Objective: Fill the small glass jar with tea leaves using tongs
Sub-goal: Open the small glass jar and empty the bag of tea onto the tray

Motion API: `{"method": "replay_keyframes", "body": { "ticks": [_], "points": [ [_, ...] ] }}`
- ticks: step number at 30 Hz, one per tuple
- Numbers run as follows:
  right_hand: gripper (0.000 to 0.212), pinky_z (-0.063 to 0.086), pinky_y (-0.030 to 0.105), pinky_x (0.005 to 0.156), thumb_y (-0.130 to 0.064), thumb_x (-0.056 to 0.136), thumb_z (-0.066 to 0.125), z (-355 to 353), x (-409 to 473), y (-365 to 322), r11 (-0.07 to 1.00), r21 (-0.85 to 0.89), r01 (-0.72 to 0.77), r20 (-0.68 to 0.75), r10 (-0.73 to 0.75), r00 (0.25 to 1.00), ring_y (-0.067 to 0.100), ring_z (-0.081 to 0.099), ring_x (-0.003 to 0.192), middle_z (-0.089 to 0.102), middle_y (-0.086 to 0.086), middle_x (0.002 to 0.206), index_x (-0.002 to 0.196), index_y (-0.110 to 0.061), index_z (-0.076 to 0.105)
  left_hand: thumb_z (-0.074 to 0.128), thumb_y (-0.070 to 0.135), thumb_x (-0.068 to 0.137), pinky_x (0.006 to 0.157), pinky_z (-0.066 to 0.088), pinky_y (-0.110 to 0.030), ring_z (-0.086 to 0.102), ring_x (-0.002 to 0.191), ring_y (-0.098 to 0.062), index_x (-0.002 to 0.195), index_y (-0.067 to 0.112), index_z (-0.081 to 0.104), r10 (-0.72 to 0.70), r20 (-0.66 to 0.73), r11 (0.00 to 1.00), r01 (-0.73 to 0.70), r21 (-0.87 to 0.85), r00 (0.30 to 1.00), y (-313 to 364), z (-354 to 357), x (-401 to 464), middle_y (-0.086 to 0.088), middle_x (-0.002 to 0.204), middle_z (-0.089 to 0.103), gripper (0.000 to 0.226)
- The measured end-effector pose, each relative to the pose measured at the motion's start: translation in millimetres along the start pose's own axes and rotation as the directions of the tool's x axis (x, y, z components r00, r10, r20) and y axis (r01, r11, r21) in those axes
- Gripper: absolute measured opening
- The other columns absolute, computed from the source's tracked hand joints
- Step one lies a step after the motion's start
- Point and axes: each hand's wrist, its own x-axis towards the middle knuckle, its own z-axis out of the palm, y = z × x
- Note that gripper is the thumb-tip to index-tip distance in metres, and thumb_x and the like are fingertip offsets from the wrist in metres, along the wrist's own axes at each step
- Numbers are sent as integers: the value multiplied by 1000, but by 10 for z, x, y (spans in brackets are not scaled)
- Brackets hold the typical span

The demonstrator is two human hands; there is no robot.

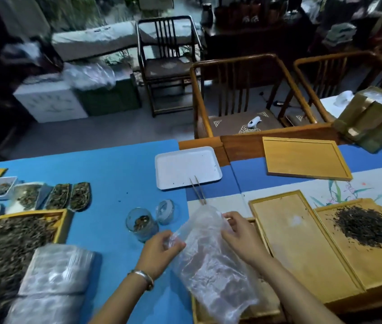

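A small glass jar [141,224] stands open on the blue cloth with a few tea leaves at its bottom. Its round lid [165,211] lies just to the right. Thin metal tongs [198,191] rest beyond, tips on the white tray [180,160]. Both my hands hold a clear plastic bag [208,260] in front of me: my left hand [159,251] pinches its left edge, my right hand [239,232] grips its right edge near the top. A pile of dark tea leaves [365,226] lies on a wooden tray [372,265] at the right.
A large wooden tray of pale tea leaves [12,242] and several small dishes of tea [68,195] fill the left. Folded plastic bags [56,270] lie near left. Empty wooden trays [288,242] [304,157] sit to the right and back. Wooden chairs [239,94] stand behind the table.
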Motion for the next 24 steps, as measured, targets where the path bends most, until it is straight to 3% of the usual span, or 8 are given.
{"method": "replay_keyframes", "body": {
  "ticks": [6, 11, 14, 19, 22, 24],
  "points": [
    [32, 48, 23, 74, -6, 80, 62, 845, -274, -412, 998, -26, 59, 12, -59, 998, 9, 60, 91, 63, -8, 97, 109, -20, 56, 74, 33, 80, 54, 32, -19, 44, 56, -5, 71, 12, 58, 6, -114, 998, 1, 55, 993, -614, -561, -546, 4, 58, 49, 28],
    [24, 44, 20, 65, -16, 85, 60, 1491, -406, -849, 999, -4, 46, 17, -45, 999, 3, 58, 82, 59, -8, 96, 106, -26, 54, 72, 30, 81, 61, 35, -23, 54, 71, -15, 79, 13, 61, 33, -174, 995, -17, 95, 984, -972, -1180, -779, -1, 76, 61, 21],
    [27, 50, 30, 75, -16, 85, 58, 1747, -463, -1047, 999, 23, 40, 45, -41, 998, 9, 59, 89, 61, -5, 102, 112, -22, 55, 74, 28, 80, 63, 38, -24, 56, 77, -16, 82, 16, 61, 41, -237, 994, -16, 108, 971, -1092, -1471, -823, -3, 83, 61, 18],
    [23, 39, 10, 61, -22, 85, 59, 1927, -465, -1232, 998, 15, 55, 58, -56, 997, -7, 56, 85, 59, -20, 94, 104, -34, 52, 73, 26, 80, 61, 36, -13, 54, 75, -12, 82, 17, 58, 83, -255, 991, -52, 127, 963, -1262, -1691, -826, -1, 83, 60, 17],
    [12, 42, 17, 66, -29, 88, 54, 1903, -412, -1277, 996, 62, 58, 49, -61, 997, -2, 59, 84, 62, -17, 92, 98, -35, 55, 74, 24, 80, 63, 35, -9, 52, 78, -12, 81, 19, 56, 143, -236, 982, -108, 155, 961, -1287, -1772, -759, 1, 85, 59, 19],
    [18, 46, 27, 74, -37, 89, 43, 1817, -356, -1308, 988, 152, 12, -8, -11, 1000, 9, 61, 88, 65, -12, 92, 93, -32, 59, 74, 23, 79, 66, 36, -9, 51, 80, -11, 84, 19, 56, 212, -196, 966, -175, 190, 957, -1261, -1821, -712, 2, 88, 56, 19]
  ]
}}
